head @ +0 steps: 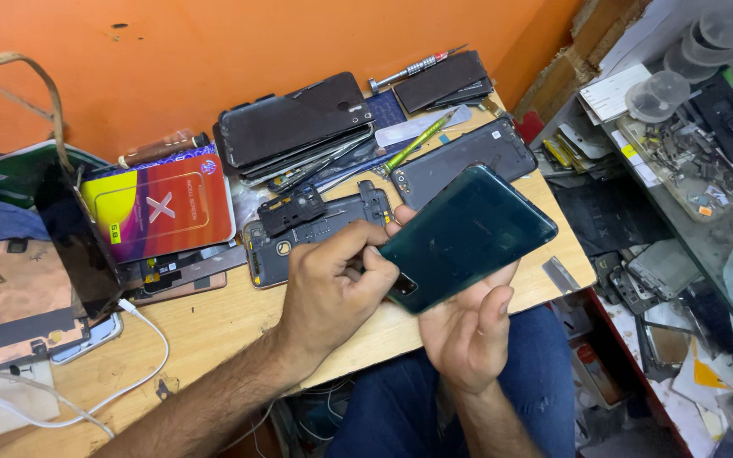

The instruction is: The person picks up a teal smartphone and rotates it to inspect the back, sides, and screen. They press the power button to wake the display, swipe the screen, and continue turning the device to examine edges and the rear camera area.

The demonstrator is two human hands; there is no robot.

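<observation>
Both hands (468, 326) grip green phone back (467, 236); red-orange box (163, 206) apparently flat, left.

Phone (468, 233) held over table (214, 326) front edge, between left hand (332, 293) and right hand (468, 335). Frame (320, 229) on table just behind left hand. Box (163, 208) left of frame. Phone stack (294, 123) behind. Cable (142, 348) far left.
</observation>
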